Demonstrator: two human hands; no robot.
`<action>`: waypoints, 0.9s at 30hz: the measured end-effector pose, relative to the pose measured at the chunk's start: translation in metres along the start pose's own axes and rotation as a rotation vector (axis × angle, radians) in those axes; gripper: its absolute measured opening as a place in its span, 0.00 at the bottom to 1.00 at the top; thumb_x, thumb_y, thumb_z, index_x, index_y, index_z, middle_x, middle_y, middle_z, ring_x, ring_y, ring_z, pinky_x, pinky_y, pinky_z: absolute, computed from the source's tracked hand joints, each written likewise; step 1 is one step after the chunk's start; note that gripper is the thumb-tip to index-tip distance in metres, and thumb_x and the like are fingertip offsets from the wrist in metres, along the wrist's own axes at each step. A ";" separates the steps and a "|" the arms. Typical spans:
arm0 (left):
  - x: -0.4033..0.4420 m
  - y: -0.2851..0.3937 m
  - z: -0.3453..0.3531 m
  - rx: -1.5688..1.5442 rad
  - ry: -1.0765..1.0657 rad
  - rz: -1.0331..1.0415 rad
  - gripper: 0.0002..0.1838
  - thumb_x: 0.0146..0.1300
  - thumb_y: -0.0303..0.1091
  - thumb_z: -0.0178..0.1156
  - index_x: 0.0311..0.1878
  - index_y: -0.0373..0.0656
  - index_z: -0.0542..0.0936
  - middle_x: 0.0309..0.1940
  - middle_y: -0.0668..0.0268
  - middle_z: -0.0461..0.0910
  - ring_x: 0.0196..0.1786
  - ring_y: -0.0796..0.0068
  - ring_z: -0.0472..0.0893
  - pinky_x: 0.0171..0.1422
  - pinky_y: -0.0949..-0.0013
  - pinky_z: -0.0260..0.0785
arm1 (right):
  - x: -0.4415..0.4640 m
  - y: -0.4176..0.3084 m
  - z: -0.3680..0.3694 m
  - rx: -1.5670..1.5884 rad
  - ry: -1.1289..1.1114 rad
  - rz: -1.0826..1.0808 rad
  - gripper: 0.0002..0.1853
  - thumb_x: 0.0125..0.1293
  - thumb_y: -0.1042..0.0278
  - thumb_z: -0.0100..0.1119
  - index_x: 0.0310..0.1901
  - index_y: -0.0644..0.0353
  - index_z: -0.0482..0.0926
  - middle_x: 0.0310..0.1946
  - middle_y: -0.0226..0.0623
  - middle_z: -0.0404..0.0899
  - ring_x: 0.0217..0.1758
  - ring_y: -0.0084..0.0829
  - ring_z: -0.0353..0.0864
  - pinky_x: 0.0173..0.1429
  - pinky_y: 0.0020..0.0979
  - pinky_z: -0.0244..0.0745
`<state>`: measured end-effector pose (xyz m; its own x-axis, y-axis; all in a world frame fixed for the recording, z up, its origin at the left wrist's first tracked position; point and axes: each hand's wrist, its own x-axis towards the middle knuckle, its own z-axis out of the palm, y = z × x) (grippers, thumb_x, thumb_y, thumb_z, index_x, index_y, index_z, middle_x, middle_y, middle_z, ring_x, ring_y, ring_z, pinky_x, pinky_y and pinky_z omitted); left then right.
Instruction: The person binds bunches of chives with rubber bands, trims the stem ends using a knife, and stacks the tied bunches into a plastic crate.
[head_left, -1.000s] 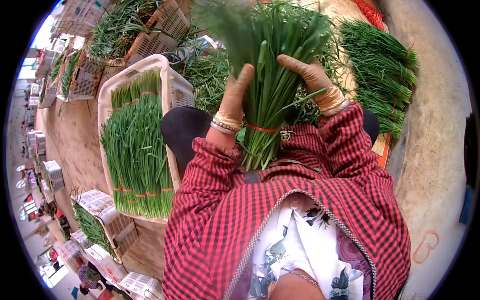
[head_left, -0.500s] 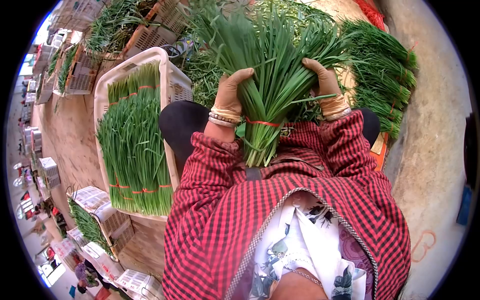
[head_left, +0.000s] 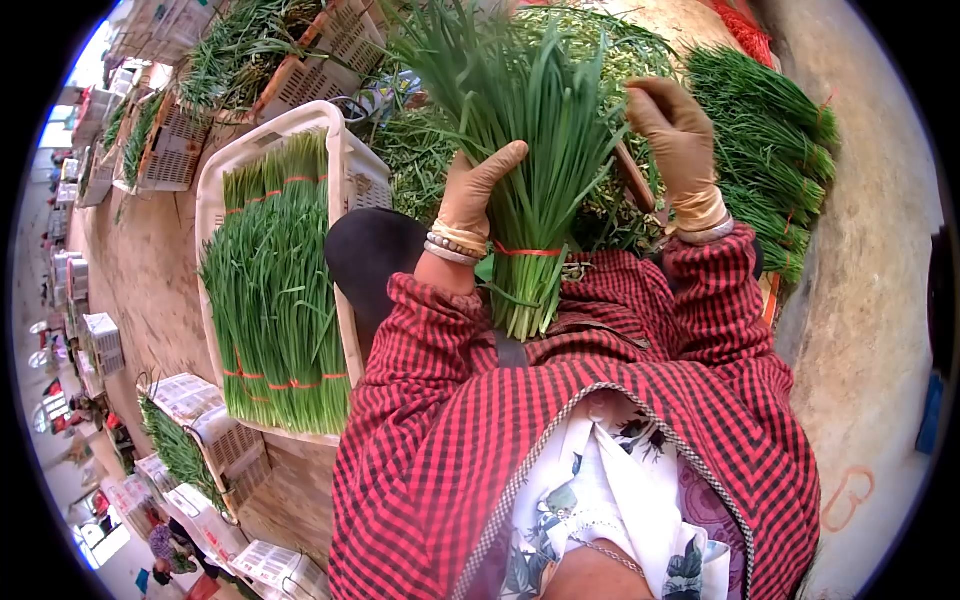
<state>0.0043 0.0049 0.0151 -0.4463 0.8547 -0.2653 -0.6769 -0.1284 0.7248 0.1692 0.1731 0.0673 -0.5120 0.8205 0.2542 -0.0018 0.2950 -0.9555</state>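
Observation:
A bundle of garlic chives (head_left: 545,170) stands upright in front of me, a red band round its lower stems and its cut ends near my lap. My left hand (head_left: 478,190), in a tan glove, grips the bundle's left side with the thumb across the leaves. My right hand (head_left: 675,135), gloved too, is raised off the bundle at the right, near the leaf tips. Its thumb and forefinger are pinched together; what they hold, if anything, is too small to make out.
On my left stands a white plastic crate (head_left: 205,290) packed with banded chives. More tied bundles (head_left: 765,150) lie on the right beside the wall ledge. Loose leaf scraps (head_left: 415,155) cover the area ahead. Further crates (head_left: 170,150) stand at the far left; red ties (head_left: 740,30) lie at the top right.
My right hand has let go of the bundle's right side and moved up and right, fingers now pinched. The spread leaves have drawn together. My left hand keeps its hold.

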 end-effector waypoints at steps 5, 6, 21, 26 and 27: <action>-0.007 0.004 0.022 0.058 -0.067 0.023 0.27 0.57 0.28 0.70 0.60 0.38 0.74 0.50 0.63 0.81 0.50 0.67 0.82 0.55 0.65 0.76 | -0.005 -0.045 0.056 -0.436 -0.397 -0.154 0.16 0.63 0.58 0.66 0.51 0.53 0.80 0.25 0.35 0.80 0.29 0.31 0.82 0.36 0.31 0.77; -0.009 0.005 0.027 0.060 -0.070 0.034 0.27 0.57 0.27 0.70 0.60 0.38 0.74 0.49 0.62 0.81 0.50 0.67 0.82 0.55 0.65 0.76 | -0.001 -0.038 0.061 -0.434 -0.382 -0.234 0.16 0.63 0.58 0.65 0.50 0.54 0.80 0.26 0.38 0.81 0.31 0.37 0.83 0.37 0.34 0.77; -0.012 0.012 0.030 0.069 -0.021 0.031 0.25 0.56 0.25 0.71 0.56 0.34 0.75 0.46 0.58 0.83 0.44 0.66 0.85 0.50 0.63 0.80 | 0.112 0.000 -0.074 -0.927 0.188 -0.226 0.22 0.66 0.57 0.65 0.59 0.54 0.76 0.29 0.27 0.83 0.27 0.18 0.78 0.33 0.25 0.75; -0.006 0.004 0.034 0.093 -0.002 -0.005 0.25 0.54 0.25 0.73 0.55 0.36 0.74 0.46 0.60 0.82 0.43 0.67 0.84 0.48 0.65 0.80 | 0.050 -0.066 0.012 -0.469 -0.356 -0.369 0.30 0.64 0.54 0.67 0.66 0.49 0.70 0.30 0.34 0.84 0.30 0.27 0.82 0.38 0.31 0.79; -0.006 0.003 0.034 0.102 -0.018 -0.004 0.25 0.54 0.25 0.72 0.55 0.36 0.74 0.46 0.60 0.82 0.43 0.67 0.84 0.48 0.65 0.80 | 0.042 -0.071 0.028 -0.573 -0.411 -0.392 0.29 0.64 0.53 0.66 0.65 0.48 0.71 0.31 0.36 0.84 0.32 0.32 0.84 0.39 0.33 0.80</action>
<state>0.0248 0.0165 0.0409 -0.4325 0.8642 -0.2573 -0.6149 -0.0739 0.7852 0.1241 0.1728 0.1413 -0.8408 0.3922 0.3730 0.1367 0.8207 -0.5548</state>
